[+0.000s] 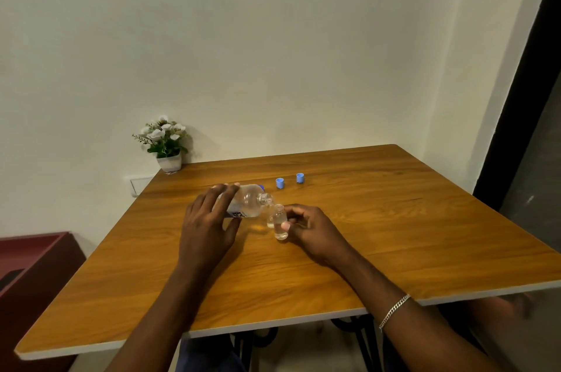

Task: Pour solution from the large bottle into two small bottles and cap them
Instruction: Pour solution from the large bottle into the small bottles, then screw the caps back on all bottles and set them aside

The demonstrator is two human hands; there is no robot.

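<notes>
R hand (315, 230): grip closed round front vial (280, 224), thumb on its near side; steadies it upright on table (394, 235) so the narrow mouth stays put under the pour.
Front vial: part full, clear liquid; sits just L of R palm, inside the fingers.
2nd vial (270, 221): just behind/L of the first, touching or nearly, can't tell; fill level unclear.
L hand (209, 220): grip wrapped over big bottle (247, 204) from above, tipped near flat, neck toward R so liquid runs out slow.
Bottle mouth: right at front vial's rim, betw. both hands.
Caps (280, 183), (300, 178): 2 blue, farther back, well clear of pour; capping prob. next.
Plant (164, 141): far L corner.
</notes>
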